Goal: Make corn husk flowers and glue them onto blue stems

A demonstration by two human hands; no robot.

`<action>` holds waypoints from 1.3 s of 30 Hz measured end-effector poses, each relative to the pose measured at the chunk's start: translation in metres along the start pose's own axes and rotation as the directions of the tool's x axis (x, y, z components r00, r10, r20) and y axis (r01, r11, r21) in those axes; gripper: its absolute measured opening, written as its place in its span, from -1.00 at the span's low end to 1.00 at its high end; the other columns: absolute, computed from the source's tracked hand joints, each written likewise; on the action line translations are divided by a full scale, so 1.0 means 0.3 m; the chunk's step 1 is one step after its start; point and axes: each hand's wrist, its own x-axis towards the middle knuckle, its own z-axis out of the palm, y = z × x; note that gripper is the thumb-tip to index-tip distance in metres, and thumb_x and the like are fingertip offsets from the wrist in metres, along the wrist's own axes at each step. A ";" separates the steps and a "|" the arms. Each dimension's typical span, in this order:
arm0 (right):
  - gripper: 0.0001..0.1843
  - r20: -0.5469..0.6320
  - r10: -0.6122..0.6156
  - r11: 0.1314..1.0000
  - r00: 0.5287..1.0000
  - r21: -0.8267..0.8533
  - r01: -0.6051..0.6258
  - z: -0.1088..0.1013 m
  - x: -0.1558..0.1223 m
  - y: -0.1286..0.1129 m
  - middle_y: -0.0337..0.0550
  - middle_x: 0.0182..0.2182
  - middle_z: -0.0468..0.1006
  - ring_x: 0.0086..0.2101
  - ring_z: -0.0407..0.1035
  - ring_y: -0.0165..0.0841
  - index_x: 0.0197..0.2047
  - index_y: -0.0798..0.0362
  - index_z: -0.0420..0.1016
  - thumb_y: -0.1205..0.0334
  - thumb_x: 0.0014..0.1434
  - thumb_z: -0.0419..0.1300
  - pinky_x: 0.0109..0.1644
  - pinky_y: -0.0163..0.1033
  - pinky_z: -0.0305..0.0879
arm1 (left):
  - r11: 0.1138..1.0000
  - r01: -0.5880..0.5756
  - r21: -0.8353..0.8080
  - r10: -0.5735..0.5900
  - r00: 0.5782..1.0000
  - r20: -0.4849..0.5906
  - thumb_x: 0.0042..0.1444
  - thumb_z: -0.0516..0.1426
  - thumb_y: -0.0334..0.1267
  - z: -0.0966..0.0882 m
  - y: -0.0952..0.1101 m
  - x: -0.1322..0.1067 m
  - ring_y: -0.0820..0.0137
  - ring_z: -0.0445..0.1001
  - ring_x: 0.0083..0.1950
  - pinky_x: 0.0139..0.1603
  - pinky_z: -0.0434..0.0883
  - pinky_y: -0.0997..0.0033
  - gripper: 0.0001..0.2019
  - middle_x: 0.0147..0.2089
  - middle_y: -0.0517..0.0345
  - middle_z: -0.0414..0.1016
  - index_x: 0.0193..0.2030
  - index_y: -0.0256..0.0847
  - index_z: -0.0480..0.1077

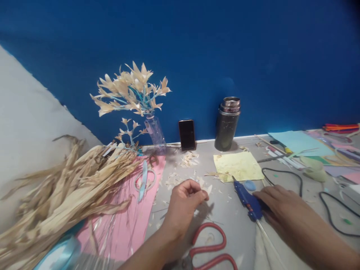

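Observation:
My left hand (182, 206) is closed in a pinch over the middle of the table, its thumb against the fingers. A small pale corn husk piece (208, 188) shows at the fingertips. To the right, my right hand (281, 208) wraps over the handle of a blue hot glue gun (247, 200), whose nozzle points away toward a yellow paper sheet (239, 167). My fingers partly hide the handle. A glue stick (270, 242) extends from the gun's back. Red-handled scissors (209, 247) lie in front of my left hand, their blades out of view.
Dried corn husks (62, 195) are heaped on the left, partly over pink paper (137, 225). Husk flowers (132, 90) stand in a clear bottle (155, 135). A phone (187, 135) and a dark flask (227, 123) stand by the blue wall. A black cord (300, 180) curls at right.

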 end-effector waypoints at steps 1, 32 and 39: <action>-0.64 0.015 0.007 1.000 1.000 0.001 -0.007 0.002 0.001 -0.002 -0.07 -0.21 0.59 -0.22 0.44 -0.14 0.00 -0.08 0.55 0.36 0.15 0.17 -0.12 -0.04 0.35 | 1.000 -0.018 0.011 0.018 1.000 0.000 -0.12 0.29 -0.36 0.010 0.003 0.022 0.44 0.49 -0.41 -0.38 0.34 0.52 -0.86 -0.55 0.20 0.48 -0.49 -0.22 0.39; -0.62 -0.097 0.225 0.763 0.970 0.636 -0.113 0.104 0.046 0.043 -0.02 -0.28 0.64 -0.24 0.51 -0.09 -0.02 -0.01 0.63 0.16 0.11 0.17 -0.15 -0.10 0.47 | 0.981 -0.168 -0.099 0.189 0.943 0.276 -0.19 0.27 -0.38 0.224 -0.030 0.302 0.52 0.32 -0.67 -0.63 0.25 0.56 -0.86 -0.62 0.12 0.55 -0.54 -0.23 0.35; -0.60 -0.106 0.154 0.821 0.982 0.566 -0.068 0.105 0.040 0.046 0.01 -0.26 0.66 -0.22 0.52 -0.10 -0.01 0.02 0.59 0.25 0.14 0.06 -0.09 -0.07 0.44 | 0.983 -0.141 -0.118 0.170 0.942 0.289 -0.18 0.27 -0.37 0.224 -0.023 0.293 0.50 0.37 -0.65 -0.60 0.27 0.55 -0.84 -0.61 0.10 0.55 -0.52 -0.22 0.34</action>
